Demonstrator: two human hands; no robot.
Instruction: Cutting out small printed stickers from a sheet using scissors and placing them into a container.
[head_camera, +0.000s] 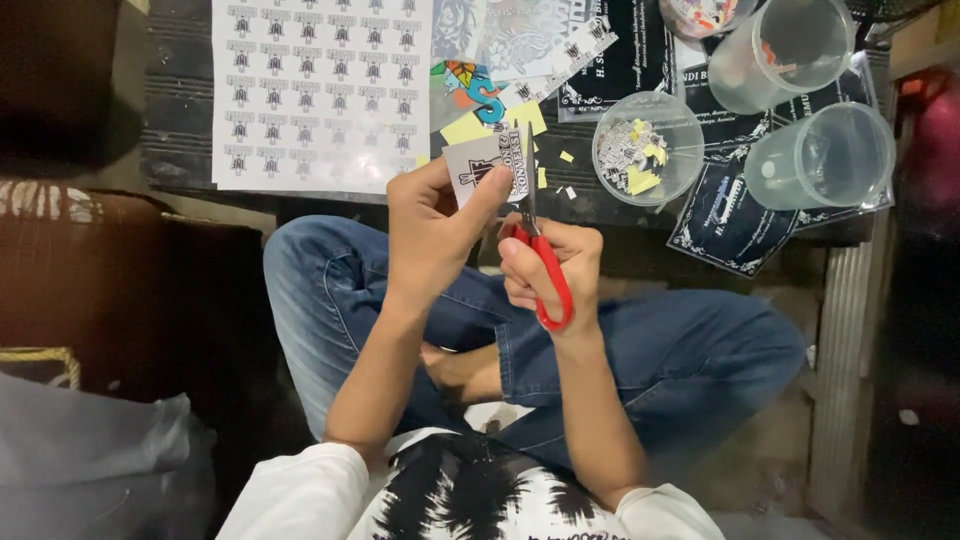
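A small printed sticker piece (487, 168) sits pinched in the left hand (432, 232), fingers clamped on its lower edge, raised over the lap so the red-handled scissors (540, 262), gripped by the right hand (552, 272), can trim it; on the dark worktop (180, 120) lie a white sheet of identical small labels (320, 90), yellow scraps (468, 128), and a clear round tub (648, 148) of cut pieces.

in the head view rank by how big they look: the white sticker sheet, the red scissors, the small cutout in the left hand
1. white sticker sheet
2. red scissors
3. small cutout
Scissors and cutout look close in size; both sit nearer the camera than the sheet.
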